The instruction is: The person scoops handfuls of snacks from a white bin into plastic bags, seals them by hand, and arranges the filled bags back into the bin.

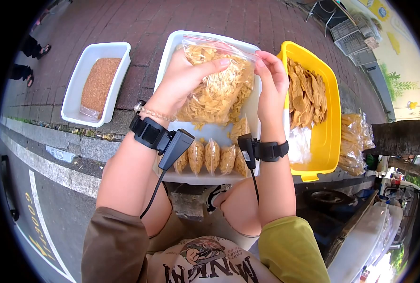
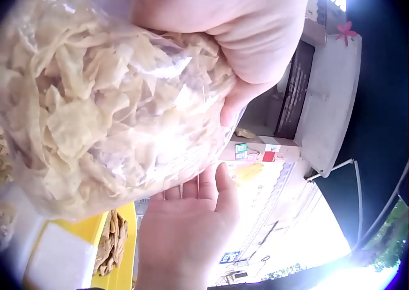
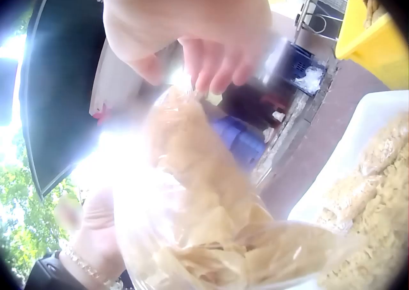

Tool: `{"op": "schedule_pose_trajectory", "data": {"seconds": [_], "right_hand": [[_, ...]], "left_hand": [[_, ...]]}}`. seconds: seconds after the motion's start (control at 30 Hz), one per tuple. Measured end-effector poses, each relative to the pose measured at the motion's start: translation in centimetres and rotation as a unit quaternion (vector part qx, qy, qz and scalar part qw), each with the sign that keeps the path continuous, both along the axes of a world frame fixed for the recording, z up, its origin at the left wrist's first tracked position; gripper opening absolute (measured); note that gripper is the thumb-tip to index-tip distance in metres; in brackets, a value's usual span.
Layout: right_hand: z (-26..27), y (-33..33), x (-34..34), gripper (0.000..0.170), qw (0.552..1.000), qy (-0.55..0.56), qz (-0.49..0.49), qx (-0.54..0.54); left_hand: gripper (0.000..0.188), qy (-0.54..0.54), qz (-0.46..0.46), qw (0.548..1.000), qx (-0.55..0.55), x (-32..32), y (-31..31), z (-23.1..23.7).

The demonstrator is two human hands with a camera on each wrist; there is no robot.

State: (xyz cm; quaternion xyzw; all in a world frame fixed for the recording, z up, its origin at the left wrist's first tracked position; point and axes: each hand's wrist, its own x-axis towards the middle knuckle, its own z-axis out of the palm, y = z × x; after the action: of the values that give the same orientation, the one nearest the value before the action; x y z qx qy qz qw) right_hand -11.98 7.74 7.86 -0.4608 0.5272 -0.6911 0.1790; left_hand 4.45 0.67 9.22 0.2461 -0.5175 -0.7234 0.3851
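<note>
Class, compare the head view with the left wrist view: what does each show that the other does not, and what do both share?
Only the head view: the white tub of reddish-brown grains, the yellow road lettering and the printed shirt.

Only the left wrist view: a pink, flower-shaped ornament.

Both: the clear bag of pale flakes, the left hand holding it, the right hand at its edge, and the yellow tub with brown pieces.
</note>
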Motion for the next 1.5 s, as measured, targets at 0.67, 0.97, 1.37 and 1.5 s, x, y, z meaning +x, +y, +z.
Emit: {"op": "schedule_pose_trajectory", "data": {"seconds": [0.67,0.97,1.37,1.5], "right_hand": [[-0.8,-0.3,-0.8,0.017,0.989,-0.132,0.049,0.038],[-0.6,0.0,-0.5,0.02,0.993,-0.079,0.078,0.047],[0.7,0.4,0.0,0.027,0.948,0.311,-0.047,-0.042],[0.4,0.4,0.4,0.028,0.901,0.427,-0.078,0.003]], "left_hand": [[0.032,0.002,-0.001,0.999,-0.034,-0.6,-0.2,-0.7],[0.034,-0.013,-0.023,0.999,-0.043,-0.3,0.0,-0.3],[0.035,-0.071,0.001,0.981,-0.179,-0.6,-0.8,-1.6],[0.034,-0.092,0.025,0.968,-0.23,-0.9,-0.8,-2.0]]}}
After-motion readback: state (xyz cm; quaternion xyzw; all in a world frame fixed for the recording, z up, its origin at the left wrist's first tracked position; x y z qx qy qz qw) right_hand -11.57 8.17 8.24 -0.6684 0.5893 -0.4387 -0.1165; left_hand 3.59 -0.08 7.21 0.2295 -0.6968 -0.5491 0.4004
